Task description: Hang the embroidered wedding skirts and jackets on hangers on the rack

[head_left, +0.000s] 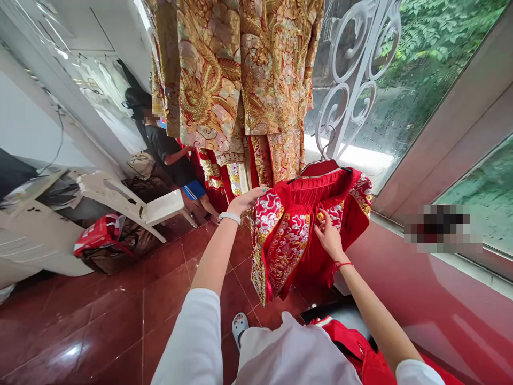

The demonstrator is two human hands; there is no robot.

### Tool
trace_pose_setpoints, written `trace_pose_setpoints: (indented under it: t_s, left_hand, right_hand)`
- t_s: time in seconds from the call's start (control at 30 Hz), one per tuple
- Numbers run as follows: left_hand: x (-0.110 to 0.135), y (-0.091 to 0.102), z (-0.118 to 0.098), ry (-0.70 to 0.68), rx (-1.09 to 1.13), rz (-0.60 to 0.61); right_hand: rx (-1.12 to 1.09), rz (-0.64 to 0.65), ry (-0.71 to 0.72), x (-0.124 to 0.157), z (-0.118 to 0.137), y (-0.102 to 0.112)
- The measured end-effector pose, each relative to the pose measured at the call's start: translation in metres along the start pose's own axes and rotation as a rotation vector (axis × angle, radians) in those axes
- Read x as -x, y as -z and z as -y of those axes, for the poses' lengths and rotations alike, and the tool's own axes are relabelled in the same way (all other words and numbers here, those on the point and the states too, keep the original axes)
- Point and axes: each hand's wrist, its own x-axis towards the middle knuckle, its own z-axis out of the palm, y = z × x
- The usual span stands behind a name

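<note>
A red embroidered skirt (pixel 286 240) with silver and gold stitching hangs in front of me on a dark hanger (pixel 320 167). At its left upper corner, my left hand (pixel 246 202) is closed on the waistband edge; part of its fingers is behind the cloth. My right hand (pixel 329 235) grips the skirt's front by the edge of an embroidered panel, thumb and fingers closing on the fabric. Behind the skirt hang long gold embroidered robes (pixel 212 80) with red lining.
Another person (pixel 166 144) in dark clothing stands at the left behind the robes. A white plastic chair (pixel 164 207) and a red bag (pixel 98 233) are on the left. White scrollwork (pixel 352 80) stands by the window at right. Red cloth (pixel 348 337) lies beside me, lower right.
</note>
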Motion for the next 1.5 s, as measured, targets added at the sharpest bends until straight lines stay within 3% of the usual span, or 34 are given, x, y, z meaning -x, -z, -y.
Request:
trace_pose_setpoints:
  t_s: [0.17, 0.27, 0.3, 0.37, 0.43, 0.47, 0.53, 0.63, 0.77, 0.83, 0.93, 1.03, 1.1, 1.17, 1.23, 1.33, 1.4, 1.5]
  left_hand:
    - [0.004, -0.005, 0.007, -0.061, -0.032, -0.083]
    - [0.016, -0.014, 0.012, -0.23, -0.142, -0.232]
    - [0.022, -0.02, 0.015, -0.326, -0.212, -0.344]
    - [0.038, -0.039, 0.029, -0.553, -0.381, -0.703]
    - [0.059, -0.069, 0.054, -0.714, -0.513, -1.073]
    - [0.07, -0.088, 0.069, -0.76, -0.568, -1.171]
    - [0.09, -0.126, 0.105, -0.82, -0.694, -1.115]
    - [0.109, -0.173, 0.154, -0.818, -0.83, -0.951]
    - [0.107, -0.194, 0.182, -0.742, -0.759, -0.709]
    - [0.099, -0.195, 0.179, -0.672, -0.632, -0.575]
    - [0.087, -0.194, 0.166, -0.515, -0.433, -0.45]
    - [0.079, -0.194, 0.157, -0.387, -0.328, -0.418]
    - [0.078, -0.194, 0.156, -0.336, -0.257, -0.391]
    - [0.078, -0.193, 0.154, -0.295, -0.142, -0.357]
    - [0.08, -0.192, 0.148, -0.212, 0.031, -0.278]
    - [0.083, -0.19, 0.129, -0.028, 0.348, -0.065]
    - [0.086, -0.188, 0.116, 0.027, 0.5, 0.003]
    - [0.091, -0.187, 0.109, 0.037, 0.461, -0.048]
  right_hand:
    - [0.026, -0.124, -0.035, -0.008, -0.011, -0.005]
    - [-0.031, -0.244, -0.044, -0.001, -0.016, -0.004]
    - [-0.074, -0.281, -0.044, 0.003, -0.016, -0.005]
    - [-0.197, -0.345, -0.068, 0.013, -0.015, -0.009]
    - [-0.322, -0.395, -0.122, 0.021, -0.012, -0.017]
    - [-0.364, -0.414, -0.146, 0.023, -0.01, -0.021]
    - [-0.433, -0.396, -0.164, 0.026, -0.005, -0.028]
    - [-0.667, -0.193, -0.195, 0.024, 0.001, -0.032]
    - [-0.913, 0.039, -0.282, 0.03, 0.01, -0.029]
    - [-0.883, 0.111, -0.264, 0.038, 0.016, -0.026]
    - [-0.775, 0.16, -0.129, 0.05, 0.024, -0.019]
    - [-0.659, -0.011, -0.044, 0.055, 0.03, -0.008]
    - [-0.623, -0.186, -0.088, 0.057, 0.033, 0.003]
    - [-0.664, -0.249, -0.139, 0.06, 0.036, 0.015]
    - [-0.778, -0.095, -0.149, 0.068, 0.041, 0.024]
    - [-0.895, 0.276, -0.138, 0.088, 0.054, 0.029]
    - [-0.87, 0.385, -0.132, 0.102, 0.062, 0.026]
    - [-0.847, 0.465, -0.068, 0.114, 0.064, 0.023]
